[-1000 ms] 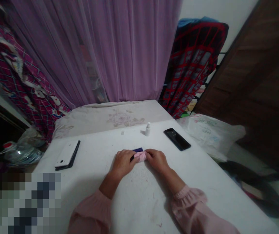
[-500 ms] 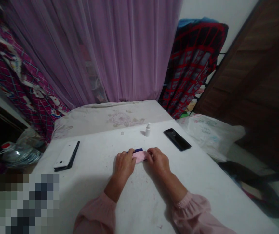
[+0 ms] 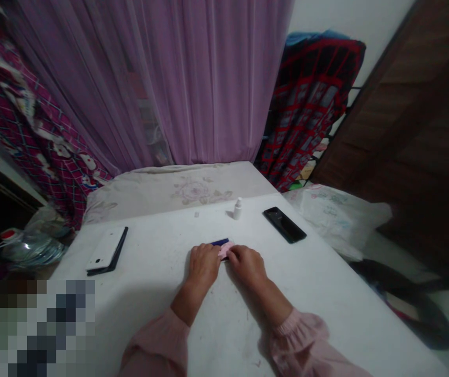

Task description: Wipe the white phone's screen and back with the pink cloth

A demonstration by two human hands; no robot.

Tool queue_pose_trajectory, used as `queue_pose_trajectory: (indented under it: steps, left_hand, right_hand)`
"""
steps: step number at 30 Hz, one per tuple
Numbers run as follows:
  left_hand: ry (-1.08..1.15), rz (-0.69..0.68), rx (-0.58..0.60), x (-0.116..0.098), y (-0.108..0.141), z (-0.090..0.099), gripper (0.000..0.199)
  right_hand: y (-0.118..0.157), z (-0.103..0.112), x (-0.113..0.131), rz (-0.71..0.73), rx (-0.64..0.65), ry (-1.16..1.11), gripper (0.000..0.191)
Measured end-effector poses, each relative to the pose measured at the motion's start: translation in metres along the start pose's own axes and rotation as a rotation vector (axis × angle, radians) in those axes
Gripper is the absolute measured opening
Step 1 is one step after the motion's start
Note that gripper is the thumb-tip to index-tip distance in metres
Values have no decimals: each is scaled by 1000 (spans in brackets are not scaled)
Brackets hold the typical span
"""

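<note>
Between my two hands, a pink cloth [image 3: 225,250] lies over a dark blue flat item [image 3: 220,242] on the white table. My left hand [image 3: 204,261] presses on the left part of the blue item, its fingers together at the cloth's left edge. With bent fingers, my right hand [image 3: 247,263] pinches the cloth's right side. A small white bottle [image 3: 237,209] stands upright beyond my hands. To its left lies a tiny pale square [image 3: 197,214]. A black phone [image 3: 284,225] rests to the right of the bottle.
A white phone [image 3: 105,250] overlaps a dark flat item at the table's left. Floral cloth [image 3: 193,189] covers the table's far end. Purple curtains [image 3: 216,84] hang behind. A plastic bag [image 3: 334,214] is beyond the right edge, and a large clear bottle [image 3: 32,248] is off the left.
My right hand has moved left, closer to my left hand, and the pink cloth is more bunched between them. My left hand has shifted slightly right over the blue item.
</note>
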State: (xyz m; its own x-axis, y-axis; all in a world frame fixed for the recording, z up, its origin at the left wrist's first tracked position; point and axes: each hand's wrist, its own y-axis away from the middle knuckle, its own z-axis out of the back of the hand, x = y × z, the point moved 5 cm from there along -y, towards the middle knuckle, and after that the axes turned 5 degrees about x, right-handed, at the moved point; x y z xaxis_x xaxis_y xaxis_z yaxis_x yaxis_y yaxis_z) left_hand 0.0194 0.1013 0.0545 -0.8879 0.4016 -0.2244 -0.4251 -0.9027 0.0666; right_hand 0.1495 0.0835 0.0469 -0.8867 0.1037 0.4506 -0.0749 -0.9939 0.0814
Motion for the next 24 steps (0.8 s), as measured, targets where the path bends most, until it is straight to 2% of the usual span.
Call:
queue_pose_trajectory:
  steps: [4,7,10,13,16,20,24]
  left_hand:
    - [168,50,-50,3,-4,-1,25]
    - [494,87,-95,10,-6,-10,27]
    - [863,61,-108,13,-8,-22,30]
    - [1059,-3,-85,13,-4,-29,33]
    - [975,-25,-114,19,6,-27,31]
    - [648,46,-282,43,22,-13,26]
    - [424,22,-395,63,29,-8,26]
  right_hand:
    - [-1,2,1,21,-47,-154,28]
    - [-7,-1,0,23,-62,-328,32]
    - [-13,-10,-2,59,-82,-576,38]
    - [-17,-19,-3,125,-93,-779,38]
    - [-17,-20,-2,177,-123,-740,33]
    - [-17,-10,5,289,-180,-359,28]
    - [-23,-12,11,373,-156,-93,24]
